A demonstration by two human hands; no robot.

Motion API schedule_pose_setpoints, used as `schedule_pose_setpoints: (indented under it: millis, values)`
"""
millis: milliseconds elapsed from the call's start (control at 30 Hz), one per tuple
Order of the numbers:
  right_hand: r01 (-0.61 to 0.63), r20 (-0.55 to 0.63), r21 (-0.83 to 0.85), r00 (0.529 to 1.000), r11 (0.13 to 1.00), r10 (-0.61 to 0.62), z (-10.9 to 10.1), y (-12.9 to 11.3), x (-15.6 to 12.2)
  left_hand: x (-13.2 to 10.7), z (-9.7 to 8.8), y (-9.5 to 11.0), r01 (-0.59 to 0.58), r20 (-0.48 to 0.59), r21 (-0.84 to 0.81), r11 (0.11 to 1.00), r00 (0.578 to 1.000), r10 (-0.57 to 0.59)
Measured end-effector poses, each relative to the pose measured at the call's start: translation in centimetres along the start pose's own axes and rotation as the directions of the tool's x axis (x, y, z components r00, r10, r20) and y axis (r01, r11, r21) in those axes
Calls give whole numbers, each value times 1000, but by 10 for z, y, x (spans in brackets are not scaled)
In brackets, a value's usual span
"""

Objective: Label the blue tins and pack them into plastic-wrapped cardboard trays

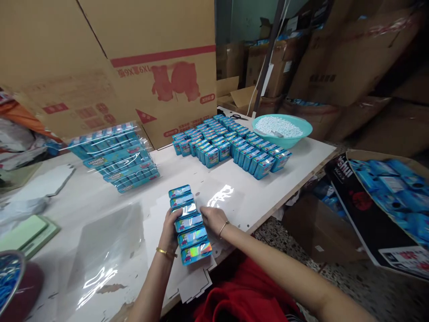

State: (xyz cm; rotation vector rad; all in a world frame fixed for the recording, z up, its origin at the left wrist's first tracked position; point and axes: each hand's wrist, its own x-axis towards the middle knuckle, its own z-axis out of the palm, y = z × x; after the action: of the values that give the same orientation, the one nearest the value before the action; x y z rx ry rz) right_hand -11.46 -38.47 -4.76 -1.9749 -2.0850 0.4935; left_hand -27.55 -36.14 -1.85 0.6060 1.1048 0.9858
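Observation:
A row of several small blue boxes [191,222] with shiny printed tops stands near the table's front edge. My left hand [170,228] grips its left side, thumb over the top of one box. At the right side of the row, my right hand [214,220] is closed, its bent fingertips against the boxes; part of its fingers is hidden. White card sheets [191,286] lie under and in front of the row. Farther back stand many more rows of the same blue boxes [212,157]. To the left is a stack of blue boxes wrapped in clear film [130,163].
A turquoise basin [291,142] of small white pieces sits at the back right, near black scissors [237,117]. Clear plastic sheets [109,241] lie at left, beside a green block [28,232] and a bowl [27,286]. Cartons [351,210] surround the white table [301,172].

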Motion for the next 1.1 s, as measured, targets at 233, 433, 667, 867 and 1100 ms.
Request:
schedule_pose_setpoints:
  millis: [233, 433, 667, 867, 1100]
  values:
    - [206, -107, -320, 962, 925, -252, -46, -47, 15, -76, -60, 15, 133, -96, -137, 981, 984, -147]
    - [368, 90, -179, 930, 912, -357, 33, -65, 12, -135, -120, 13, 61, -418, -64, 996, 905, -82]
    - [370, -104, 296, 929, 881, -356, 58, -19, -5, -145, -120, -2, 241, -315, -32, 970, 918, -239]
    - [357, -229, 423, 931, 833, -283, 60, -20, -6, -113, -84, -6, 144, -17, 144, 979, 990, -143]
    - [407, -406, 439, 885, 801, -228, 43, -25, -10, -99, -73, -7, 119, 12, 221, 968, 992, -125]
